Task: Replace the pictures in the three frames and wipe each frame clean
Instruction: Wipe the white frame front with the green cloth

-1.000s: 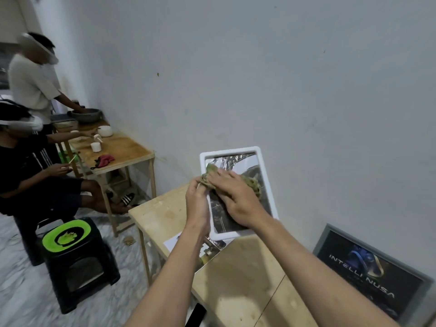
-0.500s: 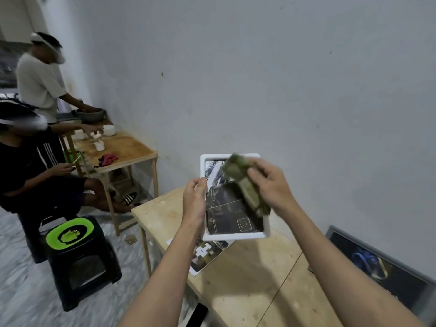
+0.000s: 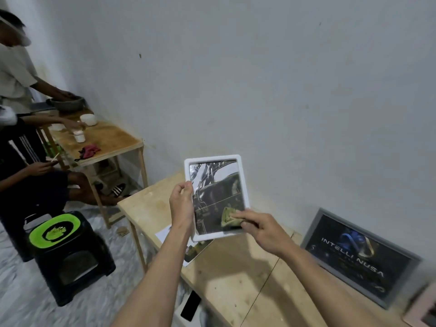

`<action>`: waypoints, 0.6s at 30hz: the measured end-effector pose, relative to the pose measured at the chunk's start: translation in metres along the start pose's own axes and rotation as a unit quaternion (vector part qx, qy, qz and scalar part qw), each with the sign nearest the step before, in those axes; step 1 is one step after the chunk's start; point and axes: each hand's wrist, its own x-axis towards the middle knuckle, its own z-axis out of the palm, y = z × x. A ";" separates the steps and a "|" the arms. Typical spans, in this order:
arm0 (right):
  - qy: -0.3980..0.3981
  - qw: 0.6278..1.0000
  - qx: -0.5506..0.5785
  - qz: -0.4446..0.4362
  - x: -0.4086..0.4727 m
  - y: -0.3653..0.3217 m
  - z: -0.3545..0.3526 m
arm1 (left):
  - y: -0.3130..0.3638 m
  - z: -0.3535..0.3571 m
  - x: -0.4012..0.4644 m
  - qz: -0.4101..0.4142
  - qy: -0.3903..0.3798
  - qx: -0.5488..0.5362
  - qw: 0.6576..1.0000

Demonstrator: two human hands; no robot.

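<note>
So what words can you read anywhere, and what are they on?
"INTELLI NUSA" on the dark picture in the grey frame leaning against the wall.
White frame: its picture shows lines and shapes, no words I can read.
Loose prints on the table: too small and hidden to read.

1. White frame (image 3: 245,185) is showing a dark, glossy picture
2. Cloth (image 3: 230,219) is looking olive green
3. Grey frame (image 3: 313,228) is displaying pale lettering on black
4. Stool (image 3: 68,253) is wearing black with a lime-green top
</note>
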 end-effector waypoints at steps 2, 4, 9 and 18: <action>-0.023 0.998 0.038 0.050 -0.012 0.012 0.007 | -0.011 0.007 0.003 -0.013 0.007 0.013 1.000; -0.012 0.996 0.053 0.076 -0.016 0.019 0.011 | -0.023 0.021 0.003 -0.035 0.009 0.024 0.999; -0.035 0.995 0.068 0.060 -0.006 0.027 0.032 | -0.051 0.065 0.002 -0.056 -0.011 0.041 0.998; 0.047 0.951 0.258 0.166 0.045 0.084 -0.025 | -0.095 0.112 0.034 -0.098 -0.096 0.082 0.987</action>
